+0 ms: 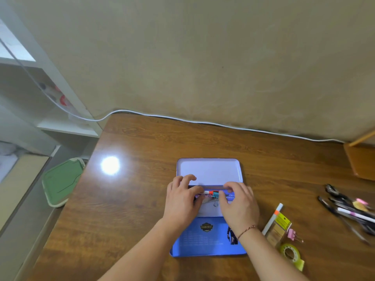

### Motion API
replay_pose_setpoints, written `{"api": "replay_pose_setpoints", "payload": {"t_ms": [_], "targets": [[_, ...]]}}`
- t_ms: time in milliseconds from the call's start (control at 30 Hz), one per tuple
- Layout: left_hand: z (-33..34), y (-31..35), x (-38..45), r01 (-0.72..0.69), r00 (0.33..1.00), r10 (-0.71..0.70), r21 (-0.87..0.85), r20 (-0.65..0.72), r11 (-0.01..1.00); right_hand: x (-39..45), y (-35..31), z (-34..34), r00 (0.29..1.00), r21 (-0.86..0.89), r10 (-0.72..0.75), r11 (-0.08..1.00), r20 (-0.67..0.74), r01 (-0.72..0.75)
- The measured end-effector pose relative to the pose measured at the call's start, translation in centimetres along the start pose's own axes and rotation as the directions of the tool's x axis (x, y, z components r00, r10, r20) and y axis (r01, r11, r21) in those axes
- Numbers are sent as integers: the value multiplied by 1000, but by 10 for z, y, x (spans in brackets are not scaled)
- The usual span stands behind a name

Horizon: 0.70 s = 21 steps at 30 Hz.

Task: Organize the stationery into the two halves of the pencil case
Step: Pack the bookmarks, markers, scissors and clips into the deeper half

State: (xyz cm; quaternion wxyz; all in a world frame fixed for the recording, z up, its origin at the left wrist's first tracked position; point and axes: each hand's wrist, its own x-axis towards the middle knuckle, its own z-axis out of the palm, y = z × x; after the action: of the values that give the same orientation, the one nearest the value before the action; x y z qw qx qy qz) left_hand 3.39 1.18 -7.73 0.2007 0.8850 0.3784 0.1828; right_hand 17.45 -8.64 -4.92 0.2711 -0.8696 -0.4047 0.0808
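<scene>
The open pencil case lies mid-table, both halves flat, and looks like thin, stiff, slippery tin, best steadied by its rims; left hand and right hand curl over small light stationery inside, each grip's closure hidden.

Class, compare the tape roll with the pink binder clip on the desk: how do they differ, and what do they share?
The tape roll is a yellow-green ring with a hole; the pink clip is a small block with wire handles. The roll looks larger and lies nearer the camera than the clip. Both lie right of the case, not yet packed.
</scene>
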Motion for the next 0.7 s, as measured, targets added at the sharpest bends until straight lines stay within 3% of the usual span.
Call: {"api": "replay_pose_setpoints", "payload": {"t_ms": [100, 233, 400, 533, 633, 700], "targets": [[4, -3, 6, 6, 1000, -6, 23, 13, 1000, -6, 3, 1, 995, -135, 41, 990, 93, -28], [4, -2, 11, 42, 998, -43, 31, 38, 999, -5, -1, 11, 996, -282, 16, 959, 89, 10], [8, -4, 12, 84, 996, -83, -56, 21, 995, 4, -13, 11, 988, -333, 90, 942, 128, -43], [8, -4, 12, 96, 995, -95, -65, 15, 993, 9, -16, 3, 984, -207, 115, 975, 139, -85], [7, -3, 12, 94, 996, -93, -57, 15, 994, 12, 7, -23, 986, 58, 155, 987, -58, -152], [6, -4, 12, 98, 995, -98, -53, 12, 994, 18, 44, -52, 942, 146, 268, 959, -203, -241]]}}
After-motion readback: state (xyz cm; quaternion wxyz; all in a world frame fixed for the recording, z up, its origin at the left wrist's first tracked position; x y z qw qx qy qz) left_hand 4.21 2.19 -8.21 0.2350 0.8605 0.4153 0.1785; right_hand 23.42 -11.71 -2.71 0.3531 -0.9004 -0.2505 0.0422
